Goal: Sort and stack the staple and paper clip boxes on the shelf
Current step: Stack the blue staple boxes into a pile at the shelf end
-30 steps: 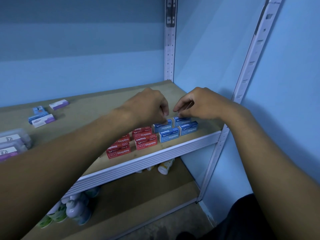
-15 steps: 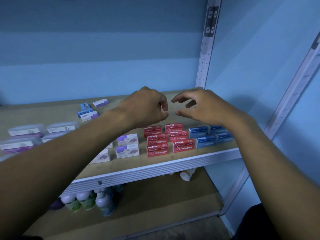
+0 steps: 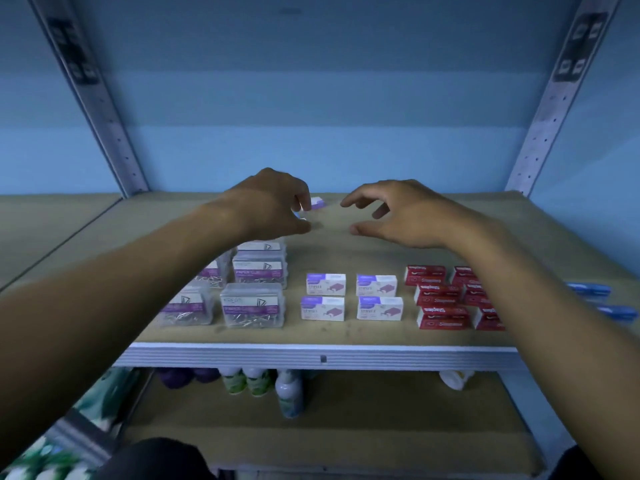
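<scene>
Both hands are reaching toward the far middle of the brown board shelf (image 3: 346, 336). The left hand (image 3: 273, 206) is curling its fingers beside a small white-and-purple cardboard staple box (image 3: 317, 203), though I cannot tell whether it is gripping it; the right hand (image 3: 398, 213) is hovering with fingers spread apart, holding nothing. The box is probably light and rigid, so pinching its long sides should work best.
</scene>
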Action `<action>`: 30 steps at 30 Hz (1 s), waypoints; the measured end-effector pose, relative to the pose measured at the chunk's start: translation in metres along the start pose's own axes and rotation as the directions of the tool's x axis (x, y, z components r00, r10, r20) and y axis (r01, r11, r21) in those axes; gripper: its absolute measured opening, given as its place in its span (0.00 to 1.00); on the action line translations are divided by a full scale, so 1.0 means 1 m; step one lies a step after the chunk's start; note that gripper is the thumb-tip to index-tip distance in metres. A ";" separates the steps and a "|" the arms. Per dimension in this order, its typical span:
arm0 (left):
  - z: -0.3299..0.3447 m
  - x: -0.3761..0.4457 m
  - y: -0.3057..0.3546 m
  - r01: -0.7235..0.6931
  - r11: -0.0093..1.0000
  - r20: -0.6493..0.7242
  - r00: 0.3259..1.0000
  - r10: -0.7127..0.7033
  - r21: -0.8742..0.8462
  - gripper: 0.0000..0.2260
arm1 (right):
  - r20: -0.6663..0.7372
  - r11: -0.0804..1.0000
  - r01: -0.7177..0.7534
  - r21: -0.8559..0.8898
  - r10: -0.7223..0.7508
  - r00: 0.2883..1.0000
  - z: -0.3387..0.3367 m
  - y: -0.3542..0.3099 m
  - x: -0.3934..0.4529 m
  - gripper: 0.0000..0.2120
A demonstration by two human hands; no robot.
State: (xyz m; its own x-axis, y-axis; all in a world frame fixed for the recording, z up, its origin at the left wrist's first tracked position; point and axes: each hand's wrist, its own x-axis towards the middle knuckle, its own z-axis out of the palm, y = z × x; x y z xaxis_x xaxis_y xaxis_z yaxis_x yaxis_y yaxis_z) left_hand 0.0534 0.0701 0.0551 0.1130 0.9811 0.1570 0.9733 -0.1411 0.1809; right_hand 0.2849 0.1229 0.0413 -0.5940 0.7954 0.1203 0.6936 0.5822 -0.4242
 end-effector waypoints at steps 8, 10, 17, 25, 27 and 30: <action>-0.004 0.010 -0.054 0.052 0.999 -0.051 0.997 -0.051 0.010 0.11 | 0.079 0.993 0.067 -0.095 -0.060 0.995 0.006 -0.017 0.047 0.20; -0.003 0.015 -0.063 0.054 0.998 -0.043 0.998 -0.054 0.008 0.12 | 0.104 0.990 0.078 -0.115 -0.066 0.992 0.008 -0.016 0.060 0.20; 0.011 0.042 -0.069 0.041 0.998 0.036 0.999 -0.039 -0.051 0.13 | 0.198 0.963 0.078 -0.258 -0.027 0.980 0.025 -0.001 0.123 0.25; 0.038 0.068 -0.072 0.043 0.999 0.109 0.993 -0.040 -0.027 0.15 | 0.238 0.930 0.057 -0.363 0.033 0.971 0.052 0.015 0.174 0.32; 0.042 0.072 -0.073 0.035 0.999 0.115 0.993 -0.032 -0.031 0.14 | 0.250 0.927 0.052 -0.372 0.046 0.967 0.057 0.017 0.179 0.28; 0.045 0.074 -0.074 0.007 0.999 0.116 0.993 -0.003 -0.032 0.15 | 0.278 0.916 0.060 -0.396 0.057 0.959 0.062 0.019 0.183 0.18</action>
State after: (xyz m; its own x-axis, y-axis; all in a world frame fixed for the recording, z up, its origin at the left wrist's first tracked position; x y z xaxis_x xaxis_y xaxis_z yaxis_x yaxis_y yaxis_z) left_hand -0.0012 0.1589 0.0098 0.1327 0.9903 0.0425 0.9671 -0.1387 0.2133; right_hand 0.1642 0.2687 -0.0002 -0.6434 0.7491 -0.1579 0.7610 0.6482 -0.0257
